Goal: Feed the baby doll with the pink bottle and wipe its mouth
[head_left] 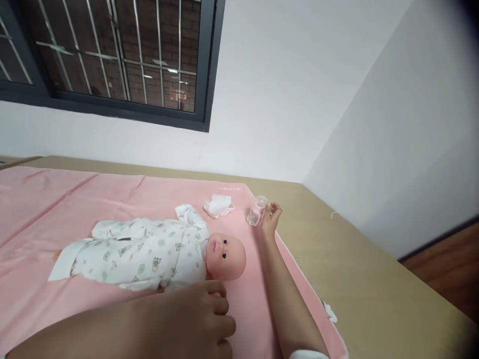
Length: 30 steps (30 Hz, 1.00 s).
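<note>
My left hand (204, 321) reaches in from the lower left, in front of the doll. Its fingers are curled, with the tips turned under, so whatever may be inside is hidden. A baby doll (226, 255) lies on its back on a pink sheet (247, 319), head to the right, wearing a white printed outfit (145, 252). My right hand (271, 218) is stretched out beyond the doll's head, fingers half bent and apart. Its thumb side is at a small clear bottle (255, 213) with a domed cap; I cannot tell whether they touch.
A packet of white tissues (219, 204) lies beyond the doll's head. A small white scrap (330, 312) sits at the sheet's right edge, on the tan surface (359, 289). A white wall (262, 109) and a barred window (123, 55) stand behind.
</note>
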Motion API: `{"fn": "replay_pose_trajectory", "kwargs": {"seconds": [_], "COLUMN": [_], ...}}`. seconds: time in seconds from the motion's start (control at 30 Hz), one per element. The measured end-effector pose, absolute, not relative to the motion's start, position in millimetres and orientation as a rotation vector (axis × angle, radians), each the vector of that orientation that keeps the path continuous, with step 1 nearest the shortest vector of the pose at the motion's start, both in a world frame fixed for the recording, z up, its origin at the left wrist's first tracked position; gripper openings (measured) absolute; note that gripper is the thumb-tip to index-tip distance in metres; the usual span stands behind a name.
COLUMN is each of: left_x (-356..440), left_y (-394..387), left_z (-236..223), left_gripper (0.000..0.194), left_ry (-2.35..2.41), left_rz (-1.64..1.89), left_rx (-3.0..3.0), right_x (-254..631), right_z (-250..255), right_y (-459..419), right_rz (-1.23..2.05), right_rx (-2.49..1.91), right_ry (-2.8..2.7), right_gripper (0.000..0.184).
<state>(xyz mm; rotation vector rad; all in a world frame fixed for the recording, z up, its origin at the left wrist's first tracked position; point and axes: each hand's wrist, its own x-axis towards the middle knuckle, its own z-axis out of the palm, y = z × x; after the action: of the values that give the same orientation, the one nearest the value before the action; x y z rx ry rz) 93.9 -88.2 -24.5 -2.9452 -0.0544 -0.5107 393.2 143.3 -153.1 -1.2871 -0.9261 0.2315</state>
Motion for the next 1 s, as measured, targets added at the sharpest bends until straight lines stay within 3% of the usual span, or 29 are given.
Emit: {"fn": "replay_pose_trajectory", "kwargs": {"seconds": [0.2, 0.5, 0.7, 0.87, 1.0], "left_x": [66, 51, 47, 43, 42], "left_y": [-68, -61, -44, -28, -15], "left_z": [-23, -18, -22, -24, -31], "left_gripper": [0.028, 0.028, 0.025, 0.022, 0.019], "left_ry": [-0.102, -0.22, -0.318, -0.436, -0.716], "left_rz": [-0.628, -0.757, -0.764, -0.85, -0.981], "left_rx": [-2.921, -2.947, -2.901, -2.925, -2.858], "right_x": [400, 416, 416, 400, 362], "right_z": [-121, -120, -116, -89, -57], "right_y": [153, 138, 134, 125, 107], "right_rz": [0.363, 0.314, 0.265, 0.18, 0.329], "right_rx": [-1.338, -1.409, -1.453, -1.442, -1.295], "right_ry": [-1.332, -1.534, -1.504, -1.434, -1.38], "right_gripper": [0.082, 0.089, 0.084, 0.086, 0.091]}}
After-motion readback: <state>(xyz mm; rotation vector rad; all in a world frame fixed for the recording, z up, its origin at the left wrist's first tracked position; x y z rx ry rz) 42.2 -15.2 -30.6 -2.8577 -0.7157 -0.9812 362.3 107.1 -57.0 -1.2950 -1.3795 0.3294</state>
